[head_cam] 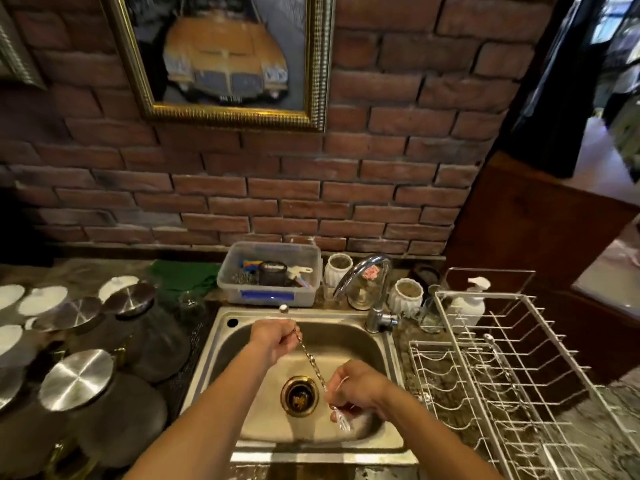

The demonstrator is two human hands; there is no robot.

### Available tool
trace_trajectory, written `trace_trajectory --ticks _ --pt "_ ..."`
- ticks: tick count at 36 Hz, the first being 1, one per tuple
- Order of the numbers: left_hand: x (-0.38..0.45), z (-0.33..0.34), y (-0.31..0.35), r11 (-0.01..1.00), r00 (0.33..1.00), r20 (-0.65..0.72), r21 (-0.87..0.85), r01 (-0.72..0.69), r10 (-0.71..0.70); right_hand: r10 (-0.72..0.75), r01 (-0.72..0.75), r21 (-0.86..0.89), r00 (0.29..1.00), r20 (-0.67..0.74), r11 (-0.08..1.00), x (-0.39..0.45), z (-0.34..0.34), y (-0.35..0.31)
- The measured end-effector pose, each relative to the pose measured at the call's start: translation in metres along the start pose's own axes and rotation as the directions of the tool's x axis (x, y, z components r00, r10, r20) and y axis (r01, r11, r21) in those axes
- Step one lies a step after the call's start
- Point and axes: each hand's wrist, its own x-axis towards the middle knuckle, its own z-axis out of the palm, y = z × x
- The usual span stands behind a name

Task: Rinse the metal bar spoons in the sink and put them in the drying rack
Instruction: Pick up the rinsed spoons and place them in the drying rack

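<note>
A long twisted metal bar spoon (313,365) stretches diagonally over the steel sink (349,337). My left hand (273,341) pinches its upper end near the sink's back left. My right hand (360,382) closes around its lower end, and the blurred tip pokes out below the fingers, right of the brass drain (299,394). No water can be seen running from the chrome faucet (367,275). The white wire drying rack (512,368) stands right of the sink and holds no spoons that I can see.
A clear plastic tub (270,275) of small items sits behind the sink. Two white ribbed jars (405,296) flank the faucet, with a soap pump (471,303) behind the rack. Dark jars with steel lids (76,379) crowd the counter on the left. A brick wall rises behind.
</note>
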Motion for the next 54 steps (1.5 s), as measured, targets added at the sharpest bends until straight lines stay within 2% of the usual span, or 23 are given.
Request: trace_trajectory --ticks 8,15,24,29,38,44,48,54 --pt "-0.035 0.032 0.031 0.990 0.990 0.042 0.047 -0.134 0.132 -0.125 0.124 -0.058 0.992 -0.016 0.991 -0.039 -0.030 -0.033" --pt "-0.060 0.091 0.034 0.963 0.970 0.121 0.146 -0.228 0.211 -0.243 0.229 -0.123 0.963 -0.115 0.966 -0.076 -0.068 -0.032" --pt "-0.087 0.178 0.000 0.937 0.943 0.246 0.211 -0.279 0.226 -0.279 0.262 -0.098 0.927 -0.250 0.960 -0.118 -0.133 0.017" --pt "-0.094 0.225 -0.028 0.936 0.922 0.314 0.191 -0.296 0.227 -0.322 0.271 -0.183 0.871 -0.371 0.945 -0.130 -0.164 0.050" --pt "-0.107 0.289 -0.069 0.912 0.897 0.400 0.269 -0.309 0.186 -0.261 0.152 -0.247 0.820 -0.509 0.957 -0.140 -0.207 0.100" --pt "-0.115 0.313 -0.098 0.882 0.901 0.420 0.376 -0.284 0.111 -0.252 0.084 -0.327 0.819 -0.515 0.941 -0.143 -0.217 0.128" --pt "-0.118 0.326 -0.116 0.831 0.916 0.397 0.487 -0.269 0.064 -0.204 0.006 -0.348 0.820 -0.535 0.937 -0.137 -0.219 0.144" --pt "-0.114 0.338 -0.135 0.849 0.932 0.362 0.490 -0.201 0.012 -0.190 -0.068 -0.409 0.808 -0.558 0.910 -0.129 -0.223 0.159"
